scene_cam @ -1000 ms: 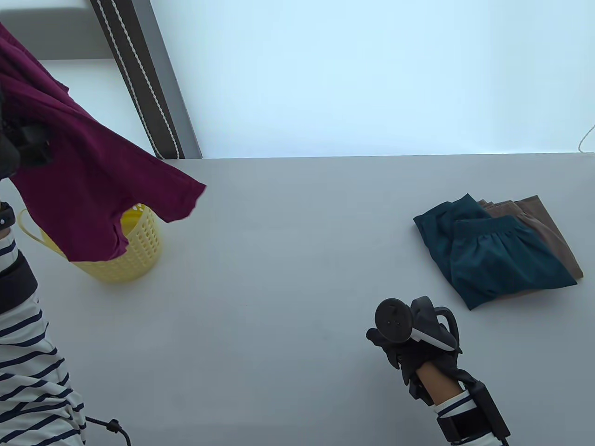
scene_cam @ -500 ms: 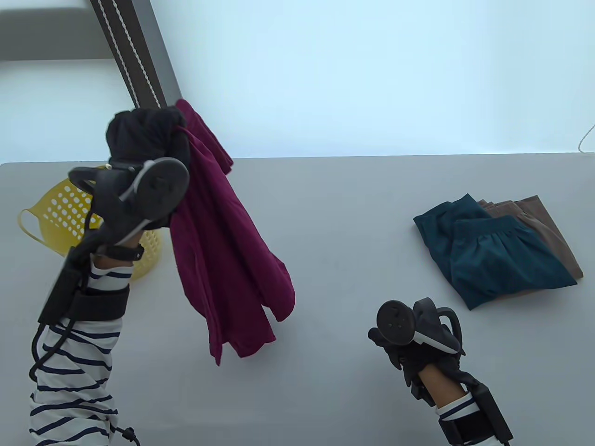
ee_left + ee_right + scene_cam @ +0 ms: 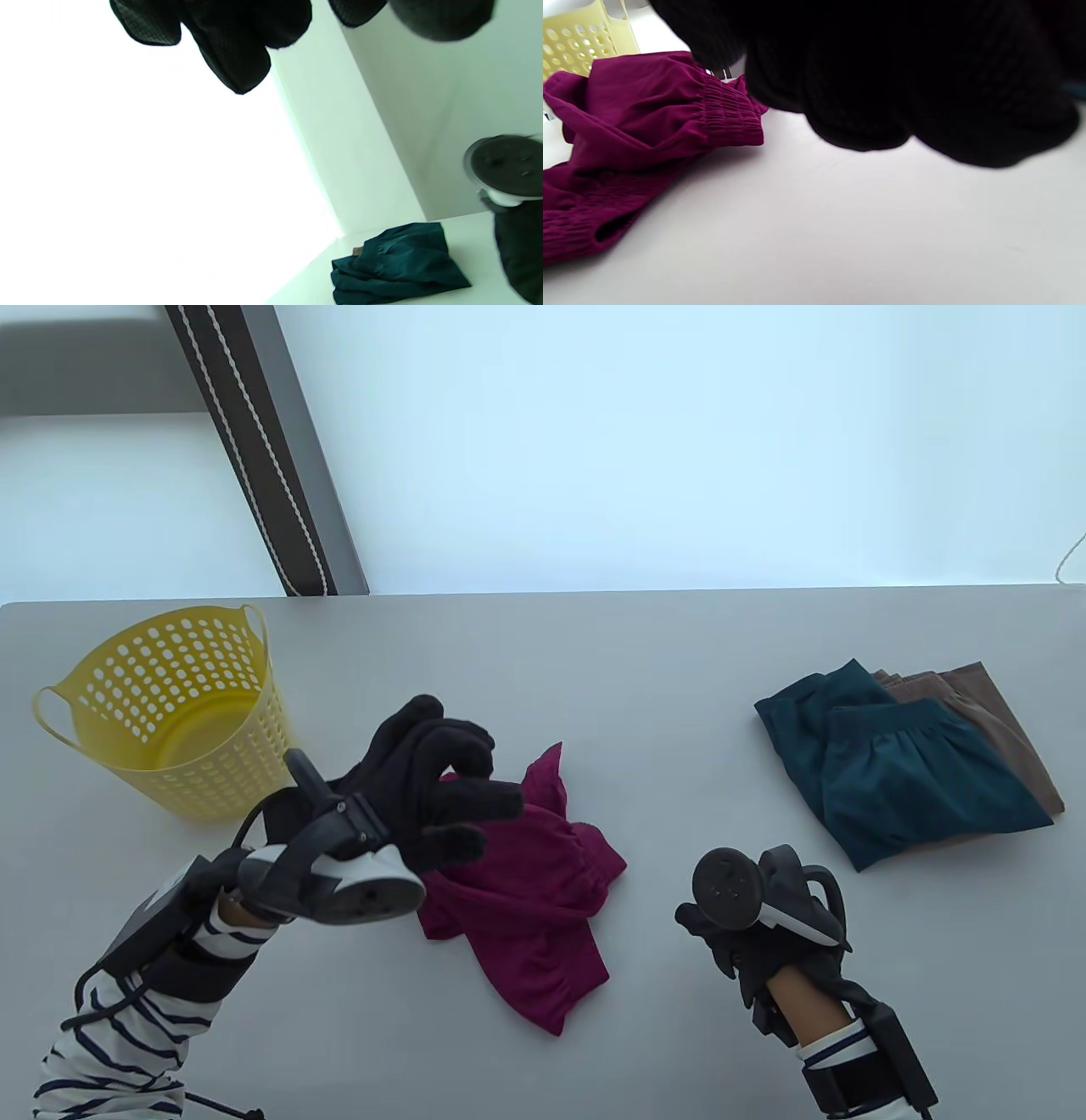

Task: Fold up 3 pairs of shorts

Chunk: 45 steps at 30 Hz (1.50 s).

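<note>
Crumpled magenta fabric shorts [image 3: 543, 891] lie mid-desk, unfolded.
L hand [image 3: 424, 793] over their left edge, grip apart, fingers spread, holding nothing. R hand [image 3: 764, 933] on grey desk [image 3: 594, 661] just right of them; grip state can't tell. Folded teal shorts [image 3: 891, 772] atop brown shorts [image 3: 993, 712] far right; yellow perforated plastic basket [image 3: 170, 712] far left.

Looked over everything here and there's honestly nothing to read, no labels, brands, numbers or signs. The maroon shorts [image 3: 543, 891], the teal shorts [image 3: 899, 780], the yellow basket [image 3: 170, 712] and the trackers all look blank from here.
</note>
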Each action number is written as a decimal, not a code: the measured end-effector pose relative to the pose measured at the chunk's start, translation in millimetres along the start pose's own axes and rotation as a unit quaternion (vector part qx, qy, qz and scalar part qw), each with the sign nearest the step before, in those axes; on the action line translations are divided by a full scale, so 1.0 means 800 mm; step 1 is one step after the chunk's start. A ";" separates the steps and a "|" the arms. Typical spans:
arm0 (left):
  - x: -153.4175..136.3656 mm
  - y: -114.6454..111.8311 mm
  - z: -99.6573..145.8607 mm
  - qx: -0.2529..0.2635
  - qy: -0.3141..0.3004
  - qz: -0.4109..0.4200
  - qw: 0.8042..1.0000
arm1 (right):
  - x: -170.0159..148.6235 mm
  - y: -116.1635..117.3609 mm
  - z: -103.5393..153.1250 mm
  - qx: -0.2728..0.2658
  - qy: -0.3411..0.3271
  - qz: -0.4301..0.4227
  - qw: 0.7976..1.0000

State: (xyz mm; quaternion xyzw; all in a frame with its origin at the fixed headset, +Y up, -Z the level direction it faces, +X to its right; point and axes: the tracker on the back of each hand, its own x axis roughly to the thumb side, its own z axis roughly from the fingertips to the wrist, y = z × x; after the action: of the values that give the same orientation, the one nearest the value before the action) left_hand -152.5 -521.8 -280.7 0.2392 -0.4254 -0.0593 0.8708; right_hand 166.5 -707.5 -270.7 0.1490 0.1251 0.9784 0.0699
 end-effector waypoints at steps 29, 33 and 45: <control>-0.015 -0.121 -0.086 -0.071 0.106 -0.154 0.980 | -0.009 0.012 -0.006 0.027 0.019 0.007 0.999; 0.037 -0.121 -0.027 -0.074 -0.005 -0.185 0.980 | -0.009 0.012 -0.007 0.028 0.018 0.006 0.999; 0.182 -0.150 0.096 -0.281 -0.300 -0.076 0.909 | -0.010 0.013 -0.007 0.034 0.016 0.002 0.999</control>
State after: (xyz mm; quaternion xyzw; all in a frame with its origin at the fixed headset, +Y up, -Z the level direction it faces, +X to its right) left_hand -107.8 -700.0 -192.7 -0.0123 -0.6129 -0.3114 0.7261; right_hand 171.3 -719.8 -275.1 0.1362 0.1590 0.9760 0.0606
